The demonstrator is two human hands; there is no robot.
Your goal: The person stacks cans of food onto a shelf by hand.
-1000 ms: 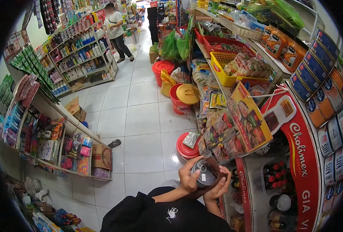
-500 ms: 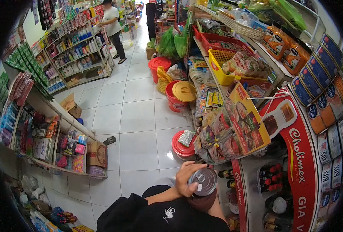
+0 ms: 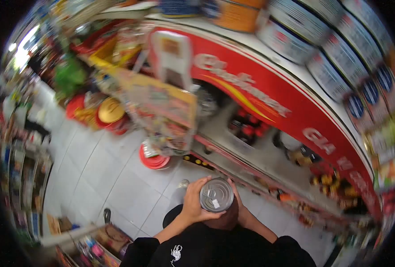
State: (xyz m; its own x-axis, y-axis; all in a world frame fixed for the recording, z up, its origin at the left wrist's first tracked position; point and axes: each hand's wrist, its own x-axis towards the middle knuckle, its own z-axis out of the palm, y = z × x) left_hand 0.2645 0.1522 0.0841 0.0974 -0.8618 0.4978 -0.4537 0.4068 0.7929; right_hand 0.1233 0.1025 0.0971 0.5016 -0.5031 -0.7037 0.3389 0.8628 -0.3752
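Observation:
A metal can [image 3: 217, 194] with a ring-pull lid and a small white sticker sits between my two hands, lid facing up toward me. My left hand [image 3: 191, 205] wraps its left side, thumb below the lid's near edge and fingers at the far rim. Along the opposite side my right hand [image 3: 240, 208] presses against it, mostly hidden behind the can. A brown rounded surface [image 3: 226, 220] shows just below the lid, partly covered by the can and my left hand.
A red-fronted Cholimex shelf [image 3: 295, 104] with bottles inside curves across the right, with stacked cans [image 3: 291, 38] on top. Packets and a yellow display card [image 3: 162, 95] hang at its left end. A red-lidded bucket [image 3: 152, 155] stands on the tiled floor [image 3: 122, 191].
My view has swung right toward the red shelf. The can stays in my hands; my right hand now shows along its side. The far shelves and the other person have shifted to the left edge.

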